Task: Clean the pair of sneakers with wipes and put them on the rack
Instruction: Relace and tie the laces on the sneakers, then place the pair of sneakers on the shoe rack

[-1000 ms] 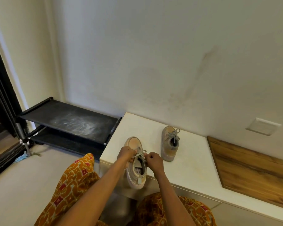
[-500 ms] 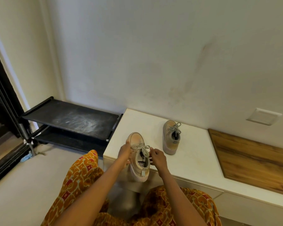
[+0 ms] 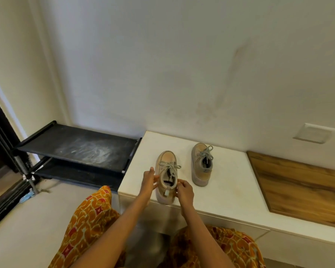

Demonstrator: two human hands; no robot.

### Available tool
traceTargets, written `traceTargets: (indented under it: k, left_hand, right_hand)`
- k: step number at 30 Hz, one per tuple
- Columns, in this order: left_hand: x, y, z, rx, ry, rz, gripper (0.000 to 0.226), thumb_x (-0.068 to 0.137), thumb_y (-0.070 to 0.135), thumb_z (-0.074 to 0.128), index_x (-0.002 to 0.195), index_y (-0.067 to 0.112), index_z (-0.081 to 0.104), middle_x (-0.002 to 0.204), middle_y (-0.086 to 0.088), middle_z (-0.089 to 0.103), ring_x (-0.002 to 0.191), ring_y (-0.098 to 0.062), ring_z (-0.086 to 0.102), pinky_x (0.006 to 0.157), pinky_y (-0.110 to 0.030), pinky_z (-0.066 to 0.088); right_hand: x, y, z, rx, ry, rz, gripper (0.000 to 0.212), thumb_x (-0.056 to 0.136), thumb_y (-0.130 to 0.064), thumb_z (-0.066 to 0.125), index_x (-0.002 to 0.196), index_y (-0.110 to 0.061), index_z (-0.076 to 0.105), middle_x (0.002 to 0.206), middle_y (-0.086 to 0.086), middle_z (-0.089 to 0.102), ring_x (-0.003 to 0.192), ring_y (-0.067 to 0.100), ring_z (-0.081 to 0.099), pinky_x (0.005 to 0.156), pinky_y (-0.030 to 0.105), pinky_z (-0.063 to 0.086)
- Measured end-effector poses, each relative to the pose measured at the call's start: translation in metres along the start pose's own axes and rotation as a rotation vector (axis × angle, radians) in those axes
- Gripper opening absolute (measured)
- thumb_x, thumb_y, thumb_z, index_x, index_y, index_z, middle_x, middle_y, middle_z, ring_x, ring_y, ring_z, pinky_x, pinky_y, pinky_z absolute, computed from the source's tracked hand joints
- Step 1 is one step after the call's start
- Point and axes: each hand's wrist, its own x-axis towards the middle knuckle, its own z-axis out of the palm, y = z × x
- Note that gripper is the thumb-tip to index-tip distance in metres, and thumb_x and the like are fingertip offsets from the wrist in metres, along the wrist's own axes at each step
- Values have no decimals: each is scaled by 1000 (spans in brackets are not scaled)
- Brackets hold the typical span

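head cam, looks fwd-down, close over hands (image 3: 149, 181)

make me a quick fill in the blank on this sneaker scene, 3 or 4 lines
1. The left hand and right hand hold the near sneaker from ____ sides.
2. The far sneaker stands on the white ____, touched by no hand.
3. The black rack has ____ sneakers on its top shelf.
4. The rack stands to the ____ of the white bench.

Missing words: both; bench; no; left
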Motion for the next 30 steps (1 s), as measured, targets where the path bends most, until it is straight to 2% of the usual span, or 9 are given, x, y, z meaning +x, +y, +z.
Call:
traceTargets:
  k: [2,5,8,11,13,16,19,25,30]
  left_hand:
    - [7,2,9,16,-31,58,32,97,31,37,83,7,54,88,-13,61,90,-25,59,79,-31,50]
    - [29,1,20,89,-95,59,43,87,41,44,108,4,51,112,-15,57,104,-25,55,82,-29,50]
    - [45,3,26,176,-154,85,27,97,23,43,121,12,36,126,-7,44,109,-17,46,74,-15,43]
    - [58,1,32,311,-217,187,45,91,18,57,128,18,31,133,-3,37,117,-15,43,82,-15,44]
    - [64,-7,38,496,-191,333,60,83,22,68,132,18,34,137,-3,32,124,-17,38,95,-20,39]
    - [66,-18,46,635,-37,505,58,79,26,72,129,12,45,138,-10,36,122,-23,44,94,-24,41]
    - [69,-14,48,654,3,548,50,81,24,71,125,10,53,129,-11,46,110,-24,54,83,-21,47]
    - [87,3,41,793,-62,525,35,81,27,69,111,11,62,126,-6,52,102,-23,59,75,-22,40]
    - [88,-5,43,803,-63,573,48,82,26,68,126,14,52,130,-7,49,107,-24,55,78,-22,41]
  right_hand:
    - [11,-9,2,81,1,-1,28,93,-15,43,112,-15,63,109,3,65,99,21,61,91,42,53]
    - [28,-17,5,175,-42,-24,33,90,-14,45,118,-18,61,112,1,65,101,18,61,90,39,53]
    - [49,-19,5,184,-65,-65,34,90,-15,46,121,-21,59,115,-1,64,102,15,60,91,37,53]
    - [64,-19,1,157,-76,-126,30,93,-12,46,117,-23,59,114,-1,64,104,16,60,92,36,52]
    - [67,-20,-4,28,91,-321,23,91,-10,52,108,-20,63,108,2,64,103,19,59,90,32,50]
    - [60,-29,-17,-327,509,-652,13,83,-12,67,96,-15,65,99,5,63,99,21,53,85,27,42]
    - [63,-34,-41,-454,671,-634,27,81,-19,71,104,-9,60,111,13,57,104,28,50,87,38,43]
    - [82,-11,-86,-438,185,-353,66,82,-38,67,137,-15,39,134,12,41,122,28,42,89,37,47]
    - [85,-5,-102,-577,90,-375,50,85,-18,64,131,-14,45,126,11,51,109,26,54,78,28,43]
